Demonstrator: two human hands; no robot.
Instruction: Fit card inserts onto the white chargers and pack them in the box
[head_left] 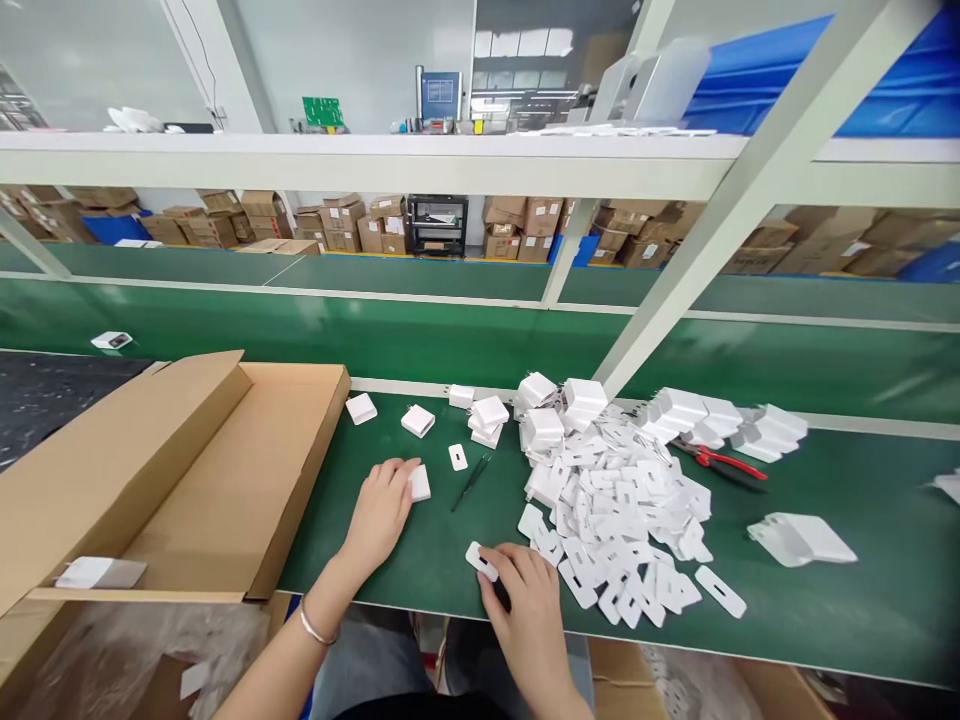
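Observation:
My left hand (379, 505) is closed on a white charger housing (420, 484) resting on the green table. Near the table's front edge, my right hand (521, 595) pinches a small white slotted plate (481, 561) between thumb and fingers. Between the hands and a little farther back lie black tweezers (471, 482) and a loose slotted plate (458, 457). To the right of my right hand spreads a big pile of white slotted plates (622, 500). White chargers (418, 421) stand behind my left hand, and others sit behind the pile.
An open cardboard box (217, 480) stands at the left, with a white charger (101, 573) on its near edge. Red-handled pliers (720, 462) and a white charger (802, 539) lie at the right. A slanted white post (697, 270) rises behind the pile.

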